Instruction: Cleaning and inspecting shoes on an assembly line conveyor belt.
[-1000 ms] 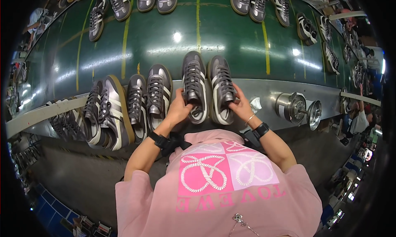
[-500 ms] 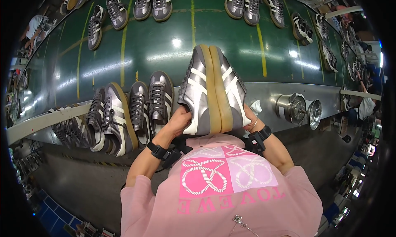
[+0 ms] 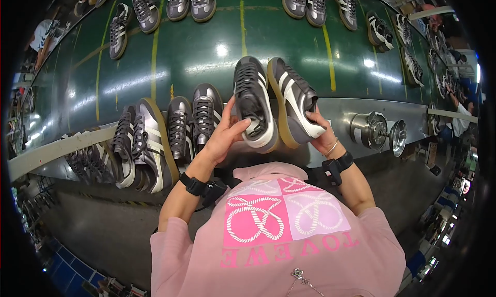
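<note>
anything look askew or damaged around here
No spill or damage shows. One leaning shoe in the row left of the left hand looks askew: it tilts sideways, its tan sole edge showing, while the two shoes beside it sit laces up.

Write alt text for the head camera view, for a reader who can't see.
A person in a pink top holds one white-striped grey sneaker in the left grip and another sneaker in the right grip. Similar shoes sit at left and across a green table; shiny metalware sits at right.
</note>
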`<state>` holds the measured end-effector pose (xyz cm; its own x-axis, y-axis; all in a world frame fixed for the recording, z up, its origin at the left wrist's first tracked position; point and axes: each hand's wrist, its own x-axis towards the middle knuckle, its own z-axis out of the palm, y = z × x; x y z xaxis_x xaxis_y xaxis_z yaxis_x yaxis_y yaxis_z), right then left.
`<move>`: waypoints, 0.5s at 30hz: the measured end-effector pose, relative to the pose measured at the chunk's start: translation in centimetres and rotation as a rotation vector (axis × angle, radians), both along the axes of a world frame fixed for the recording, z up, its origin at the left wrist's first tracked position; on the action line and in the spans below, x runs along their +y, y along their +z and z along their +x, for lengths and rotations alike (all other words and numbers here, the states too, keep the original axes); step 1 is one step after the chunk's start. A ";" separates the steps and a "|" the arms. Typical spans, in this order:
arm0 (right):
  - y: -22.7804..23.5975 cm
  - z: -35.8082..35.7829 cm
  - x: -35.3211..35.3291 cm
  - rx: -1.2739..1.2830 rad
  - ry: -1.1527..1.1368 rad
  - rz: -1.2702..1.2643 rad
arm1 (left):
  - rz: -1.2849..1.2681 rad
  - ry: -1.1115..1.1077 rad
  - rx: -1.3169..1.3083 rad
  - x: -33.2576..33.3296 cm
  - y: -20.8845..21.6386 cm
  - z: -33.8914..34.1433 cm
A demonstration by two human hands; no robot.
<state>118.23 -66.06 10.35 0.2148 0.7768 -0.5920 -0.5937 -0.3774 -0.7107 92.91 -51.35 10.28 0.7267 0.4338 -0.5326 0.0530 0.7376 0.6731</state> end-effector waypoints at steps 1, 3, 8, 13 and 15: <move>0.0 0.0 0.3 0.000 -0.010 -0.001 | -0.001 -0.010 0.000 0.1 -0.5 0.2; 0.1 -0.1 0.9 -0.144 0.032 -0.085 | 0.116 -0.092 0.118 0.4 -0.9 0.7; -1.6 -0.1 -0.1 -0.148 0.084 -0.197 | 0.172 -0.100 0.196 0.2 -1.3 1.3; -0.8 -0.6 1.2 -0.130 0.064 -0.150 | 0.177 -0.066 0.188 1.1 -1.4 1.3; -0.5 -0.6 1.5 -0.144 0.057 -0.254 | 0.173 -0.052 0.194 1.2 -1.1 1.4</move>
<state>117.65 -64.54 9.87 0.2710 0.6212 -0.7353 -0.4665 -0.5834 -0.6648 94.28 -50.14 9.14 0.6419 0.4951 -0.5855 0.2287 0.6053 0.7625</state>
